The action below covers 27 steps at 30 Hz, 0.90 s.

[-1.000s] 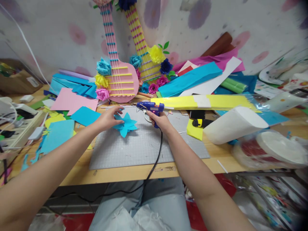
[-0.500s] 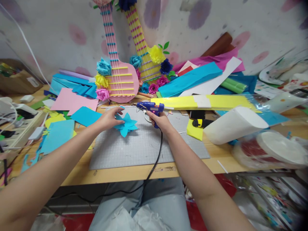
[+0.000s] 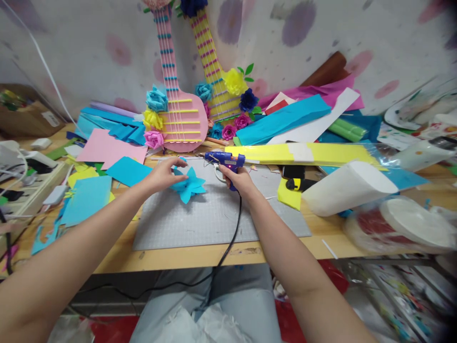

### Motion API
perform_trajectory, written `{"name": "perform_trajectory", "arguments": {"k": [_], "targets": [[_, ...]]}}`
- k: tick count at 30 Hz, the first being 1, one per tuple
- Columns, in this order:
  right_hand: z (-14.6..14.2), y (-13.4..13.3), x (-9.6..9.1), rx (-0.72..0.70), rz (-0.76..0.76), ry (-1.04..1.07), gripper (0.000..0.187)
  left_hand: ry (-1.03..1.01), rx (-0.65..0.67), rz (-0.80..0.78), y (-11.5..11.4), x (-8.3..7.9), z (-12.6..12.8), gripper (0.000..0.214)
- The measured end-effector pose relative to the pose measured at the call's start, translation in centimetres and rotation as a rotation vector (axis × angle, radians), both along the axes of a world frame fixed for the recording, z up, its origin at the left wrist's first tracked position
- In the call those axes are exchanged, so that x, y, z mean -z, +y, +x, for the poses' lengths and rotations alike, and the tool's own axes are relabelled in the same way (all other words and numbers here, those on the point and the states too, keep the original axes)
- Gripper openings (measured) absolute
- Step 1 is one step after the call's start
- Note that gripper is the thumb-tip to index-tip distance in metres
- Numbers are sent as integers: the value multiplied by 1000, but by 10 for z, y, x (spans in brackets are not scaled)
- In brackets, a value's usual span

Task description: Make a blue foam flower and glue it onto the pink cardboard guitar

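In the head view, my left hand [image 3: 167,176] is curled at the left side of a blue paper flower [image 3: 189,188] with pointed petals. My thumb lies against the petals and the fingers bend over behind them; the exact grip is partly hidden. The flower is over a grey cutting mat [image 3: 214,224]. Wrapped in my right hand [image 3: 236,179] is a blue hot glue gun [image 3: 224,159], its nozzle pointing left, behind the flower. A small red light glows on its body, and a black cord [image 3: 233,233] runs down from its handle over the table edge.
Two paper guitars, one pink [image 3: 183,116] and one yellow [image 3: 214,71], lean at the back. Blue paper sheets [image 3: 87,200] lie left. Yellow paper [image 3: 267,153], a white paper roll [image 3: 348,188] and a wrapped tub [image 3: 403,221] are right.
The view has shifted slightly, so the scene sits a little farther right. Both hands keep nearly the same positions by the flower and on the glue gun.
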State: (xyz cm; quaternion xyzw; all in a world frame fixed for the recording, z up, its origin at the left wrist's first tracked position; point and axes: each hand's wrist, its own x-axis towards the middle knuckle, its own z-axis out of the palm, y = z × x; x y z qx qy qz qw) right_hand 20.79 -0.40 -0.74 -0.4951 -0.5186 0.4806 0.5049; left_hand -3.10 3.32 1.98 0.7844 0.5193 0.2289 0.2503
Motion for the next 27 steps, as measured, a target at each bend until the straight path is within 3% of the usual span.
{"name": "perform_trajectory", "arguments": {"k": [6, 9, 14, 18, 23, 27], "targets": [[-1, -1, -1, 2, -8, -2, 41, 167, 103, 162, 0, 0, 3, 45], [0, 0, 0, -2, -4, -2, 40, 112, 90, 165, 0, 2, 2, 44], [0, 1, 2, -10, -2, 4, 41, -144, -67, 20, 1, 2, -10, 41], [-1, 0, 0, -15, -7, 6, 41, -232, -165, -105, -3, -3, -18, 46], [-2, 0, 1, 3, -34, 29, 40, -267, -314, -61, -2, -8, -23, 34], [-1, 5, 8, 53, -22, 38, 42, -414, -502, -62, 5, -5, -33, 20]]}}
